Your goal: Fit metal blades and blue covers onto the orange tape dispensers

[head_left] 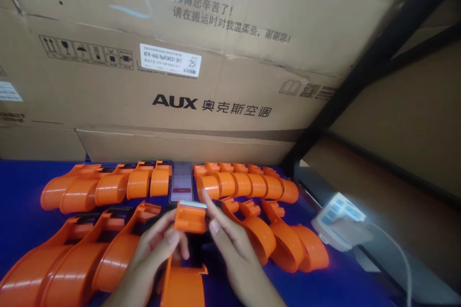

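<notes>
In my left hand [156,242] is an orange plastic tape dispenser [190,223], its head tilted up with a pale toothed strip [193,204] along the top edge. The left thumb and fingers close around the head's left side. Below the head is a wide orange band [183,288], seemingly part of the same dispenser, cut off by the lower frame edge. My right hand [232,244] is just right of the head, fingers stretched out. Its index fingertip is close to the strip's right end; whether it touches is unclear.
Similar orange dispensers line the blue surface on the left [111,188] and right [242,184], with several nearer ones. A phone [181,184] stands between the rows. Behind is a large cardboard box [216,81]. A white device with a cable [340,220] lies right, beside a dark metal frame [345,86].
</notes>
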### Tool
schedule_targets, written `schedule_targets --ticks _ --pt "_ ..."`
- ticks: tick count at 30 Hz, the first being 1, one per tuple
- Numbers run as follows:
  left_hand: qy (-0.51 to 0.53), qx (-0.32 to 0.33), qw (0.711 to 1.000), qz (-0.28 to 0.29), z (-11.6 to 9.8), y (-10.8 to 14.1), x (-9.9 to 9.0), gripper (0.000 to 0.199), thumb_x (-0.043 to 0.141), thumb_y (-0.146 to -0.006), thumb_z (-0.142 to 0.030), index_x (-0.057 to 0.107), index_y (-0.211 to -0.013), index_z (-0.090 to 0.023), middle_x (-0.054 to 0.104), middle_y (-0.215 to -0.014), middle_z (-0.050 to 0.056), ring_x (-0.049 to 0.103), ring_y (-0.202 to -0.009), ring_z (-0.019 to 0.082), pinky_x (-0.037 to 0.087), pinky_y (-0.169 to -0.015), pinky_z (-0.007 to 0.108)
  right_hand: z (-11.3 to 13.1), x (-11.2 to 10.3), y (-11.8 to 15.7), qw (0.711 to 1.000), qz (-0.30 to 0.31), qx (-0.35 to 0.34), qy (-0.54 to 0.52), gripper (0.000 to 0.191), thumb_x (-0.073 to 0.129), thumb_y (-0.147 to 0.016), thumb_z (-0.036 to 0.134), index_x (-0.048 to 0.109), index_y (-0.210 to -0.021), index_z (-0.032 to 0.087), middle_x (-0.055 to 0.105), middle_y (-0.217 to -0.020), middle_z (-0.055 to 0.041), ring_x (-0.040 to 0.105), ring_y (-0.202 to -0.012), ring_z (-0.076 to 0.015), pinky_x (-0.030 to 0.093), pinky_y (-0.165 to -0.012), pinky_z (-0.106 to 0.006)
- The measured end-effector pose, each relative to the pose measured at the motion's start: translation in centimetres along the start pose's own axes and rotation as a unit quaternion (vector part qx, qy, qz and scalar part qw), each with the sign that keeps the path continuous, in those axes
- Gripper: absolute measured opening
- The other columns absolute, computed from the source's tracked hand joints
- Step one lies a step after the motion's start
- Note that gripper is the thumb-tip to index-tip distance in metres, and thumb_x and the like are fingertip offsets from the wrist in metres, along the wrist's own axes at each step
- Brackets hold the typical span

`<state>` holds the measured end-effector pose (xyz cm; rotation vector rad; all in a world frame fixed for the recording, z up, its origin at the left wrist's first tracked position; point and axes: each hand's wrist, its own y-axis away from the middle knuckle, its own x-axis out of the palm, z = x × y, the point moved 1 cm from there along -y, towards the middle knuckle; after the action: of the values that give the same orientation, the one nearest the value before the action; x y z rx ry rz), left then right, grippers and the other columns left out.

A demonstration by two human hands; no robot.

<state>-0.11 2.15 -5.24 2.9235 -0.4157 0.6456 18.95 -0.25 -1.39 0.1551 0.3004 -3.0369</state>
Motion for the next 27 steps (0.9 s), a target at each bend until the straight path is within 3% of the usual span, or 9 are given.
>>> schedule_targets --ticks 3,6,10,14,17,21,27 --pt "0.023 -0.003 1.000 0.003 0.1 -0.5 -1.3 0.065 0.083 -0.076 -0.066 0.071 -0.117 -0.017 0.069 -0.063 0.003 0.060 -0.054 0.017 0.040 -0.052 0.025 -0.2 -0.3 -0.5 0.997 -0.066 -0.027 0.035 0.039 0.049 -0.110 0.043 0.066 -0.142 0.031 0.075 -0.127 -0.0060 0.068 -0.118 -0.0267 0.048 -0.112 -0.047" --pt "0.053 -0.031 0.998 0.001 -0.1 -0.7 -2.4 0.065 0.077 -0.075 -0.075 0.069 -0.107 -0.019 0.067 -0.062 0.002 0.059 -0.053 0.018 0.042 -0.052 0.026 -0.2 -0.3 -0.9 0.978 -0.080 -0.087 0.171 0.025 0.055 -0.106 0.033 0.074 -0.120 0.028 0.076 -0.113 -0.0079 0.067 -0.108 -0.0281 0.051 -0.101 -0.045" --pt "0.041 -0.048 0.997 0.033 -0.2 -1.4 -3.4 0.057 0.078 -0.075 -0.073 0.066 -0.087 -0.019 0.068 -0.065 0.004 0.062 -0.057 0.019 0.047 -0.056 0.028 -0.2 0.3 -1.0 0.924 0.024 -0.105 0.366 0.016 0.058 -0.100 0.023 0.074 -0.104 0.025 0.072 -0.106 -0.0096 0.062 -0.101 -0.0299 0.050 -0.094 -0.047" --pt "0.021 -0.049 0.995 0.082 0.0 -2.1 -3.5 0.056 0.080 -0.073 -0.072 0.064 -0.071 -0.018 0.068 -0.063 0.007 0.063 -0.057 0.020 0.048 -0.056 0.030 -0.4 0.6 -0.6 0.880 0.093 -0.099 0.455 0.014 0.064 -0.098 0.027 0.076 -0.106 0.027 0.068 -0.113 -0.0087 0.061 -0.104 -0.0294 0.049 -0.096 -0.048" --pt "0.031 -0.017 0.998 0.043 0.1 -1.4 -2.5 0.051 0.081 -0.076 -0.068 0.068 -0.079 -0.018 0.068 -0.062 0.004 0.062 -0.056 0.019 0.046 -0.055 0.028 -0.6 0.6 -0.5 0.865 0.116 -0.093 0.480 0.014 0.065 -0.100 0.032 0.077 -0.103 0.027 0.068 -0.107 -0.0080 0.061 -0.100 -0.0283 0.051 -0.092 -0.045" --pt "0.055 0.025 0.997 -0.042 0.3 -0.1 -0.4 0.053 0.080 -0.081 -0.061 0.069 -0.113 -0.021 0.068 -0.066 0.000 0.056 -0.054 0.014 0.041 -0.054 0.024 -0.6 0.6 -0.6 0.857 0.138 -0.085 0.490 0.017 0.062 -0.102 0.033 0.077 -0.098 0.026 0.068 -0.102 -0.0079 0.063 -0.096 -0.0275 0.052 -0.086 -0.042" --pt "0.020 0.066 0.996 -0.061 0.6 -0.2 0.3 0.051 0.077 -0.082 -0.066 0.068 -0.102 -0.019 0.066 -0.061 -0.001 0.053 -0.053 0.014 0.039 -0.056 0.024 -0.3 0.5 -0.8 0.869 0.123 -0.091 0.471 0.012 0.060 -0.103 0.028 0.072 -0.104 0.026 0.068 -0.106 -0.0083 0.064 -0.103 -0.0293 0.055 -0.092 -0.046"
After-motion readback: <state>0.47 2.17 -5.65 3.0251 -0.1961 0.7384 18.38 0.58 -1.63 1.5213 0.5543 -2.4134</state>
